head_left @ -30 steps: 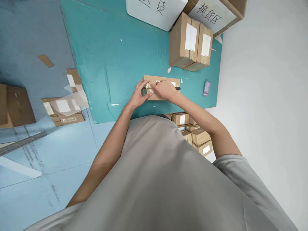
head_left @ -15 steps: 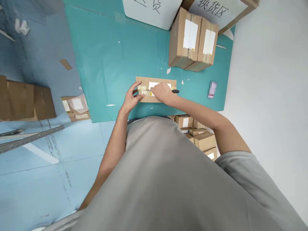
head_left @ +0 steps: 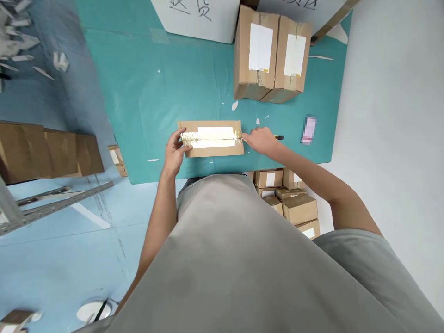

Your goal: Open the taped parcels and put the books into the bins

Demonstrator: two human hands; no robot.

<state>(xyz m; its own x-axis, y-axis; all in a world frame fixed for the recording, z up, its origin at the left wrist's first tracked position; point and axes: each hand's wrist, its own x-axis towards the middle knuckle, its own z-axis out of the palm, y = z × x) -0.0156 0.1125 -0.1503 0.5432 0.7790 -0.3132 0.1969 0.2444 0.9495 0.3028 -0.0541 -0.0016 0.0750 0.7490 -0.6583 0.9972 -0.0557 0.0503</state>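
Observation:
A narrow cardboard box (head_left: 215,151) lies on the green tabletop (head_left: 138,92) in front of my body, with clear tape and a white label split by a lengthwise line. My left hand (head_left: 175,151) grips the box's left end, thumb and fingers on its edges. At the right end, my right hand (head_left: 261,139) is closed around a cutter (head_left: 279,137) with a black and yellow handle end. The cutter's tip is too small to make out, close to the box's right edge.
Two taped, labelled boxes (head_left: 272,51) stand at the back right beside white containers (head_left: 204,21) with handwriting. A blurred pink item (head_left: 308,129) lies at the right. More cartons (head_left: 300,208) are stacked below the table edge. Paper scraps dot the tabletop.
My right hand has moved right along the box with the cutter, from over the label to the right end. The label now shows a lengthwise split. My left hand still holds the left end.

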